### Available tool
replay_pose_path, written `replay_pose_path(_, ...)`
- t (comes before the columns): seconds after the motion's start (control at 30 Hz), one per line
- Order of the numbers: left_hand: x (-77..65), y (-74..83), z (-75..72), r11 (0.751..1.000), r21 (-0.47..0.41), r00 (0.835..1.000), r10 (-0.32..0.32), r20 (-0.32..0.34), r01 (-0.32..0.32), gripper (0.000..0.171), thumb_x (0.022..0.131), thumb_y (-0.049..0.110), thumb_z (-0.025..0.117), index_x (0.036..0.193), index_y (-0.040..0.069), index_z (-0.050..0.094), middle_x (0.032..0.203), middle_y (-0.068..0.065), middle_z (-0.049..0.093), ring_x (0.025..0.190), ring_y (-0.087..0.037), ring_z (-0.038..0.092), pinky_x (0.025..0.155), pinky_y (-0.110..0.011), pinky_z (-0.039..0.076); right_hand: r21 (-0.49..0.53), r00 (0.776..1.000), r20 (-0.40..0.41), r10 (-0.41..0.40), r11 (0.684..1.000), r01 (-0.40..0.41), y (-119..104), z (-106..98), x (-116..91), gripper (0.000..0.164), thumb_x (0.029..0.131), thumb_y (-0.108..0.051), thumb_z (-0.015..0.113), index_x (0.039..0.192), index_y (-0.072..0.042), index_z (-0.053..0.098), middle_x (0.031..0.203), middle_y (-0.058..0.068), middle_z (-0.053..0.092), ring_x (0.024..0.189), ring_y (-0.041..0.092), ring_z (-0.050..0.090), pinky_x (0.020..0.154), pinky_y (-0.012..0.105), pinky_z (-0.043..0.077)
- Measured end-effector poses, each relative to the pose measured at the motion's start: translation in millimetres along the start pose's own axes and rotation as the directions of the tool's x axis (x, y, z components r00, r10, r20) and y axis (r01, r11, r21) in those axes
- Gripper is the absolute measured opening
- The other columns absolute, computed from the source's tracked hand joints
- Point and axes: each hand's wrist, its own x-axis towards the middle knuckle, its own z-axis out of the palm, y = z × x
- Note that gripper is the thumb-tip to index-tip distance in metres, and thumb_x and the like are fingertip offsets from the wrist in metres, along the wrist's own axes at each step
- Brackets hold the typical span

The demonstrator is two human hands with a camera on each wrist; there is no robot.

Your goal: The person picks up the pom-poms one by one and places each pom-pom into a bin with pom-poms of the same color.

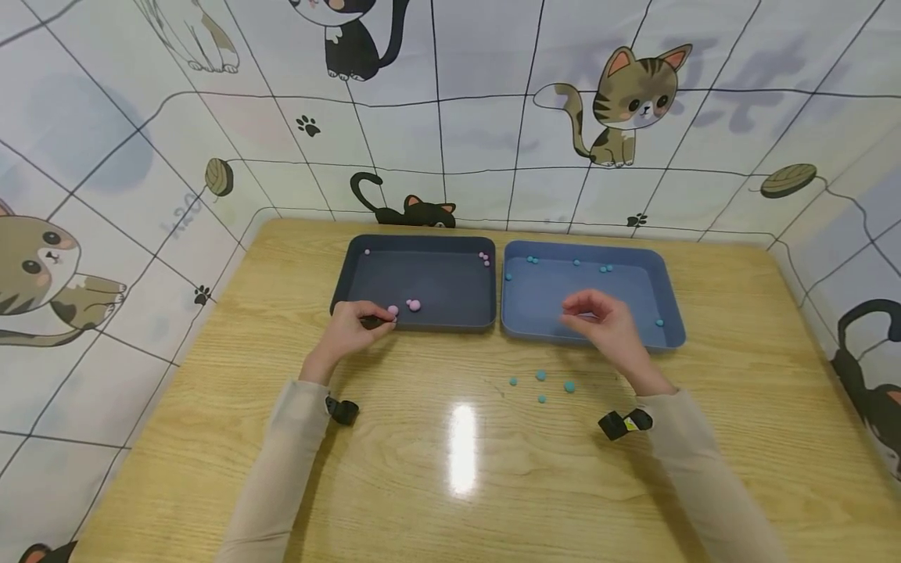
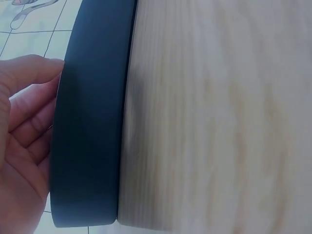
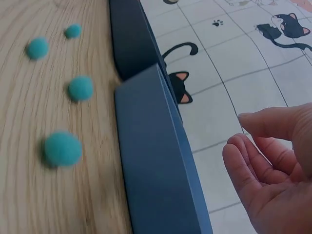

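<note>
My left hand (image 1: 357, 324) reaches over the near left corner of the dark tray (image 1: 450, 324), thumb and index finger closing on a small pink pom-pom (image 1: 393, 311). In the left wrist view the tray wall (image 2: 90, 122) hides those fingertips. Beside that pom-pom lies a larger pink one (image 1: 414, 306). Above the near side of the blue tray (image 1: 591, 338) is my right hand (image 1: 605, 324), fingers loosely bent. The right wrist view shows a gap between its thumb and index finger, with nothing in it. Several turquoise pom-poms (image 3: 63, 148) lie on the table before the blue tray.
More pink pom-poms (image 1: 484, 258) sit in the dark tray's far corners. Turquoise ones (image 1: 576, 263) are scattered inside the blue tray, mostly along its far wall. Both trays stand side by side on the wooden table (image 1: 394, 469), near a cat-patterned cloth backdrop (image 1: 479, 133).
</note>
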Motion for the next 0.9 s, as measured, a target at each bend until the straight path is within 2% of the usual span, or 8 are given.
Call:
replay_pose_path(0.23, 1.1, 6.4, 7.6, 0.997, -0.032, 0.997, 0.075, -0.036, -0.076, 0.015, 0.073, -0.002, 0.076, 0.087, -0.003, 0.073, 0.085, -0.013, 0.070, 0.078, -0.028, 0.066, 0.073, -0.042, 0.053, -0.069, 0.999, 0.004, -0.038, 0.997, 0.038, 39.6, -23.9, -1.4, 0.020, 0.082, 0.004, 0.067, 0.099, 0.011, 0.060, 0.091, 0.000, 0.064, 0.083, -0.001, 0.059, 0.072, 0.013, 0.049)
replay_pose_path(0.4, 4.1, 11.0, 18.7, 0.983, -0.083, 0.986, 0.157, -0.053, -0.161, 0.014, 0.075, 0.001, 0.074, 0.089, -0.003, 0.072, 0.085, -0.011, 0.070, 0.079, -0.026, 0.066, 0.071, -0.041, 0.053, -0.118, 0.993, 0.084, -0.085, 0.988, 0.094, 50.5, -37.8, -5.1, 0.020, 0.082, 0.004, 0.068, 0.100, 0.009, 0.061, 0.094, 0.015, 0.063, 0.082, 0.001, 0.058, 0.071, 0.013, 0.048)
replay_pose_path(0.53, 7.0, 19.4, 28.2, 0.969, -0.105, 0.972, 0.216, -0.092, -0.225, 0.015, 0.076, 0.006, 0.075, 0.089, -0.001, 0.072, 0.088, -0.009, 0.070, 0.083, -0.023, 0.066, 0.073, -0.036, 0.053, -0.144, 0.984, 0.146, -0.099, 0.982, 0.120, 55.8, -45.3, -6.8, 0.020, 0.082, 0.004, 0.068, 0.101, 0.007, 0.062, 0.094, 0.020, 0.062, 0.081, 0.004, 0.058, 0.071, 0.014, 0.048)
replay_pose_path(0.73, 12.0, 33.7, 38.1, 0.968, -0.121, 0.975, 0.214, -0.054, -0.219, 0.019, 0.072, -0.003, 0.076, 0.091, -0.006, 0.071, 0.090, -0.016, 0.070, 0.095, -0.039, 0.063, 0.090, -0.047, 0.046, -0.219, 0.981, 0.173, -0.088, 0.968, 0.125, 59.7, -49.0, -9.4, 0.019, 0.081, 0.006, 0.068, 0.100, 0.007, 0.063, 0.092, 0.021, 0.063, 0.079, 0.003, 0.058, 0.069, 0.014, 0.048)
replay_pose_path(0.9, 15.6, 42.3, 45.7, 0.962, -0.160, 0.975, 0.219, -0.026, -0.220, 0.021, 0.074, -0.003, 0.076, 0.094, -0.006, 0.071, 0.092, -0.015, 0.070, 0.090, -0.031, 0.065, 0.096, -0.052, 0.040, -0.244, 0.977, 0.184, -0.108, 0.958, 0.152, 47.4, -47.5, -13.0, 0.019, 0.080, 0.012, 0.066, 0.098, 0.011, 0.062, 0.090, 0.026, 0.062, 0.077, 0.008, 0.058, 0.067, 0.015, 0.048)
